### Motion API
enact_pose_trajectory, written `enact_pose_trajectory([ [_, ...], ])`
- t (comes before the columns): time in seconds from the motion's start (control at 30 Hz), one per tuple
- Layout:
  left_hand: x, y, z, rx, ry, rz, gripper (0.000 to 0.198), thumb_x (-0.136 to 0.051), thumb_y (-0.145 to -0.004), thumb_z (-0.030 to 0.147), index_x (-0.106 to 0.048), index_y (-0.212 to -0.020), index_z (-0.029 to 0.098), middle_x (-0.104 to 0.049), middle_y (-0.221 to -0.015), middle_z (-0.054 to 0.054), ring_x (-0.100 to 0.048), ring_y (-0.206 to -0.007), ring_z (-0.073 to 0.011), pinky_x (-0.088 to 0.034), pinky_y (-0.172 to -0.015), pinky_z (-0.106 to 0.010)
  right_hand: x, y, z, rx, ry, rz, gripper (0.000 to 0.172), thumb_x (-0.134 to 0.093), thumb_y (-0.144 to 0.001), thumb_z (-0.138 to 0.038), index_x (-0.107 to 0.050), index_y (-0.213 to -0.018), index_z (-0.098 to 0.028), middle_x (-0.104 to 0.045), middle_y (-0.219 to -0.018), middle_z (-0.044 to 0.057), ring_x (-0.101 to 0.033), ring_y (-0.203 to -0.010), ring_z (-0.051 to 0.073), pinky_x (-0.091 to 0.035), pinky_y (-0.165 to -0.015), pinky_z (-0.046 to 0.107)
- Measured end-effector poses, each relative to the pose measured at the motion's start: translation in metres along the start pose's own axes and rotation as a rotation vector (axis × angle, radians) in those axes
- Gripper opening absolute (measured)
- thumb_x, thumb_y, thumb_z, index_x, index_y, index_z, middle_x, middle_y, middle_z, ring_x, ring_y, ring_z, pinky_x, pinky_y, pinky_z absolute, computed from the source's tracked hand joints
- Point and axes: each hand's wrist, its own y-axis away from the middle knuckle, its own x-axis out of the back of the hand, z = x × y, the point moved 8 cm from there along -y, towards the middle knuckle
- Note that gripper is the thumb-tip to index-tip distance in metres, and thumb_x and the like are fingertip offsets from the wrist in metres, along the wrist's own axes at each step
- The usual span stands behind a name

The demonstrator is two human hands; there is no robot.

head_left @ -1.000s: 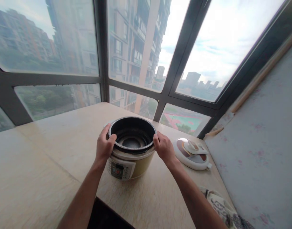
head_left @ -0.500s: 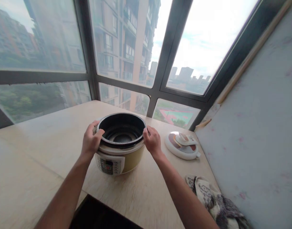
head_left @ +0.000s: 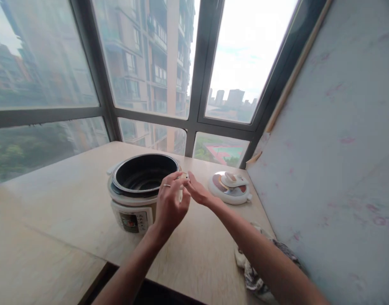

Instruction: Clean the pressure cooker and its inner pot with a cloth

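Note:
An electric pressure cooker [head_left: 131, 216] with its lid off stands upright on the pale counter, its dark inner pot [head_left: 146, 169] seated inside. Both hands are together at the cooker's right side, around a small white side handle [head_left: 185, 176] with a dark spot. My left hand [head_left: 172, 201], wearing a ring, reaches across with its fingers curled onto that handle. From the right, my right hand [head_left: 197, 189] closes on the same handle; part of its fingers is hidden. Off to the right lies the white and brown lid [head_left: 229, 186].
A crumpled patterned cloth [head_left: 254, 271] lies by the wall, partly behind my right forearm. A dark opening [head_left: 162, 294] cuts into the counter's front edge [head_left: 99, 262]. Window frames [head_left: 146, 114] border the back, and a papered wall [head_left: 324, 169] bounds the right.
My left hand has let go of the cooker's left side and moved across to the right side, beside my right hand. The view has shifted, and the cooker appears further left.

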Motion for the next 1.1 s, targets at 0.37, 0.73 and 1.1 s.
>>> enact_pose_trajectory([
  [0.37,-0.152,0.13,-0.051,0.2,0.104,-0.349,0.032,-0.052,-0.081,0.008,-0.069,-0.105,0.021,-0.072,-0.113,-0.013,-0.07,-0.109,-0.0292,-0.057,-0.098,-0.049,0.167,0.045,0.136,-0.364,0.406,0.274,0.043,-0.037,-0.104,-0.043,-0.058,-0.129,-0.014,-0.071,-0.113,0.015,-0.066,-0.105,0.027,-0.047,-0.089,0.035],
  [0.73,-0.179,0.135,-0.119,0.677,-0.033,-0.524,0.024,-0.052,-0.088,0.011,-0.074,-0.087,0.02,-0.075,-0.089,-0.006,-0.07,-0.086,-0.0199,-0.047,-0.078,-0.029,0.177,0.002,0.197,-0.602,0.749,0.157,0.053,-0.045,-0.102,-0.055,-0.058,-0.13,-0.012,-0.062,-0.131,0.023,-0.059,-0.125,0.034,-0.043,-0.099,0.039],
  [1.1,-0.199,0.126,-0.121,0.742,-0.125,-0.569,0.023,-0.053,-0.092,0.018,-0.076,-0.091,0.022,-0.076,-0.094,-0.005,-0.069,-0.087,-0.0214,-0.039,-0.073,-0.03,0.146,-0.027,0.215,-0.702,0.938,0.3,0.045,-0.048,-0.1,-0.04,-0.055,-0.13,-0.008,-0.059,-0.126,0.027,-0.066,-0.111,0.034,-0.051,-0.088,0.044],
])
